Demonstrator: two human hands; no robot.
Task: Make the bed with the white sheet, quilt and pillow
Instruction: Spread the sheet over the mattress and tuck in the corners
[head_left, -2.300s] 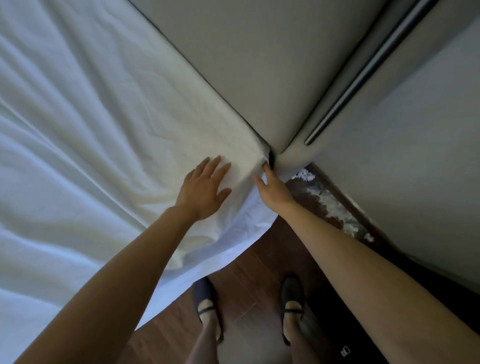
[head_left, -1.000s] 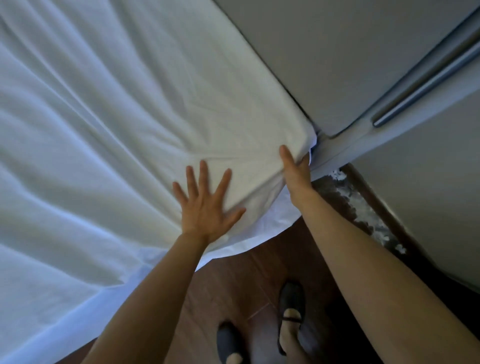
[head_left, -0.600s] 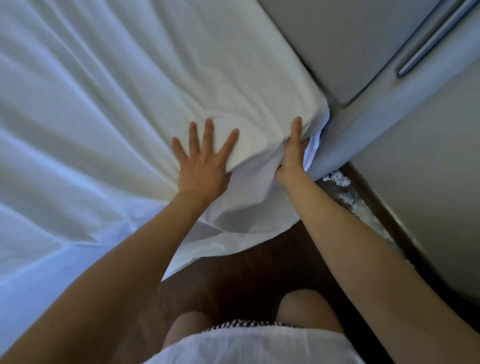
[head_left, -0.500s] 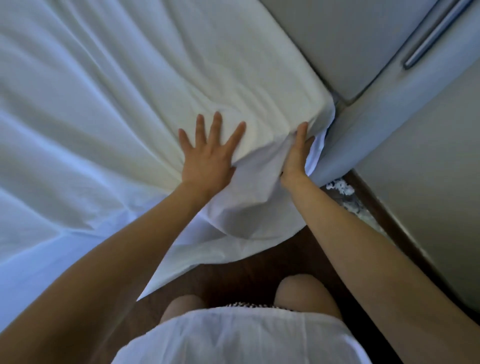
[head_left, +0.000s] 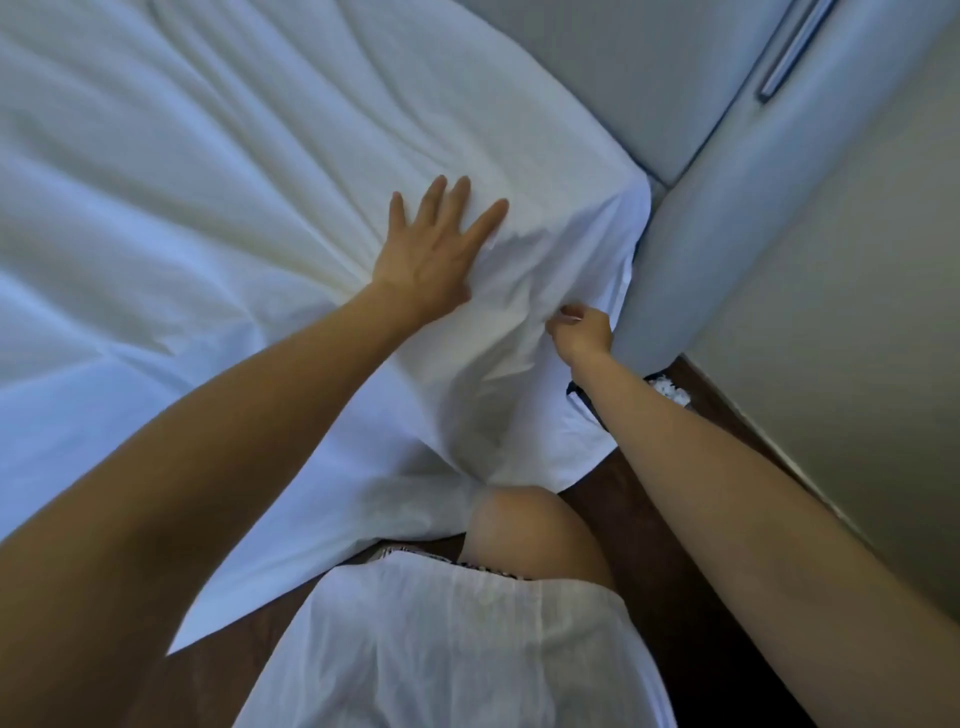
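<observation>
The flat left hand (head_left: 431, 265) pins the creased white cotton sheet (head_left: 218, 171) while the nearer right hand (head_left: 582, 332) pinches its hanging corner.

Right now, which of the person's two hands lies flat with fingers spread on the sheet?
The left hand, pressing the white sheet; the right hand pinches it.

Headboard: a grey padded upholstered headboard (head_left: 597, 67) stands along the top right.
Side panel: a grey padded side panel (head_left: 691, 249) runs beside it, down to the floor.
Metal strip: a thin silvery metal strip (head_left: 792, 49) is set into the panel near the top right corner.
Wall: a plain grey-beige wall (head_left: 852, 322) fills the right side.
Floor: a dark brown wooden floor (head_left: 670, 582) shows at the bottom.
Debris: white crumbled debris (head_left: 670, 391) lies on the floor by the foot of the wall.
Clothing: a white woven garment (head_left: 447, 649) covers the lap, a bare knee (head_left: 524, 525) above it.
</observation>
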